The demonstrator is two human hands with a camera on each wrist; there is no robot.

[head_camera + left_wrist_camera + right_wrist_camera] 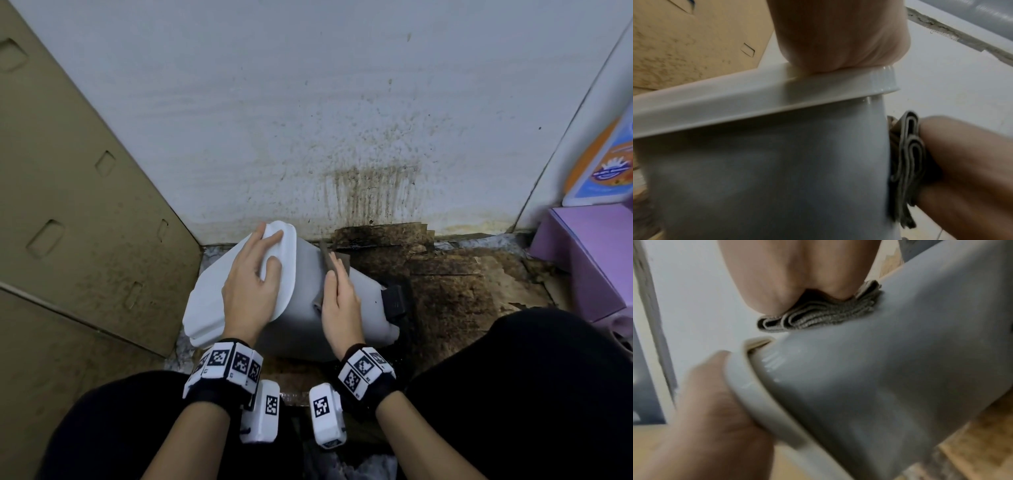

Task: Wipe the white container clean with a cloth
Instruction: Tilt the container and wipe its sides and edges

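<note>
A white container (301, 308) lies on its side on the floor by the wall, its lid (205, 308) facing left. My left hand (253, 274) rests flat on the lid, fingers reaching its far edge. My right hand (342, 301) presses a folded grey-brown cloth (328, 257) against the container's upper side with straight fingers. In the left wrist view the cloth (908, 154) sits between the right hand (962, 162) and the container (777, 162). In the right wrist view the fingers (797, 272) bear down on the cloth (818, 316), near the lid's rim.
Stained cardboard (68, 205) leans at the left. The white wall (342, 120) behind shows brown splashes. Dirty brown cardboard (462, 281) covers the floor at right, and a purple box (589, 260) stands beyond it. A black part (394, 301) sticks out by the container's base.
</note>
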